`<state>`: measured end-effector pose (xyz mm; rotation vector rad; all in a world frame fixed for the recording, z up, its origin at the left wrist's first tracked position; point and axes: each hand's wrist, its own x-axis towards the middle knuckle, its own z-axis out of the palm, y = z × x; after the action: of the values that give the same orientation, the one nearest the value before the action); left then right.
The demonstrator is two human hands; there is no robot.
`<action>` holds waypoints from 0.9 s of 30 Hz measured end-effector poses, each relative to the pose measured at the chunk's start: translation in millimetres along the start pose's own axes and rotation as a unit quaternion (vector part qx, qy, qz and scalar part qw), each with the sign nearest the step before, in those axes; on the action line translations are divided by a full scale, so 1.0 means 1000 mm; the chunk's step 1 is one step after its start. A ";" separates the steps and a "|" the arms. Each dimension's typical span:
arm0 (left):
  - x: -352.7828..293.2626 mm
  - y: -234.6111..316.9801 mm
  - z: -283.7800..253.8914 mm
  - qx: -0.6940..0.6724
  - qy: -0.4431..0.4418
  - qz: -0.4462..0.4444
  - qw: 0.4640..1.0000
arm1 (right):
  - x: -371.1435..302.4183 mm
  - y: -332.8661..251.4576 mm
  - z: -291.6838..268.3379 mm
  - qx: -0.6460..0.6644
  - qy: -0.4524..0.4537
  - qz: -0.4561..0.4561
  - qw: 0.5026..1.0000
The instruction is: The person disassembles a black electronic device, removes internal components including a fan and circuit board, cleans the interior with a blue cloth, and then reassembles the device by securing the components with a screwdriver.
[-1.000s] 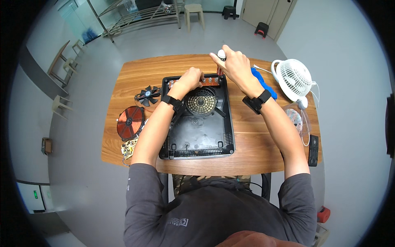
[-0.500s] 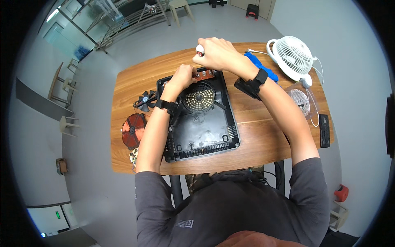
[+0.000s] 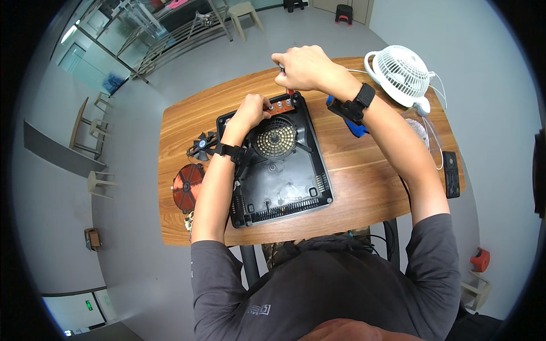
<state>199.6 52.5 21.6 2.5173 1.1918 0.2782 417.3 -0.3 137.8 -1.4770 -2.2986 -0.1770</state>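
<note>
The black plastic housing of an induction cooker point(image 3: 278, 187) lies open side up on the wooden table, with a round vent grille point(image 3: 276, 138) toward its far end. My left hand point(image 3: 252, 111) reaches to its far edge, fingers pinched at a narrow reddish-brown circuit board point(image 3: 281, 107) with round metal parts. Over the housing's far right corner, my right hand point(image 3: 307, 68) is closed round a mostly hidden tool that looks like a screwdriver point(image 3: 290, 91). Its red part shows below the fist, close to that corner.
Left of the housing lie a small black fan point(image 3: 202, 146) and a copper coil disc point(image 3: 188, 188). On the right are a blue cloth point(image 3: 357, 126), a white desk fan point(image 3: 402, 73) with its cord, a clear bag point(image 3: 418, 128) and a black oblong object point(image 3: 451, 174).
My right hand has turned and brought the tool down to the housing's far right corner. The left hand stays at the circuit board. The view has shifted slightly.
</note>
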 end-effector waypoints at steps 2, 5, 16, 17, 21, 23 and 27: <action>0.001 -0.002 0.002 -0.004 0.000 0.001 1.000 | -0.002 -0.004 0.000 -0.009 0.002 -0.010 1.000; 0.002 -0.007 0.004 -0.007 -0.006 -0.014 1.000 | 0.010 -0.014 -0.006 -0.016 -0.088 0.015 0.996; 0.001 -0.003 0.002 0.015 -0.002 -0.022 1.000 | 0.011 -0.010 -0.002 0.119 -0.105 0.006 0.987; 0.002 -0.006 0.004 0.008 -0.003 -0.024 1.000 | 0.015 -0.008 0.001 0.126 -0.101 0.028 0.987; 0.002 0.003 -0.002 0.004 -0.018 -0.026 0.999 | 0.015 0.000 0.018 0.143 -0.011 0.017 0.989; 0.002 0.004 -0.003 0.004 -0.017 -0.027 0.999 | 0.015 0.002 0.019 0.143 -0.024 0.035 0.989; 0.000 -0.001 0.001 0.016 -0.005 -0.005 1.000 | 0.012 -0.006 0.004 0.009 -0.007 0.057 0.998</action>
<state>199.2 53.1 20.1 2.5362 1.2155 0.2464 406.2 8.8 139.4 -1.5983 -2.2131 -0.1138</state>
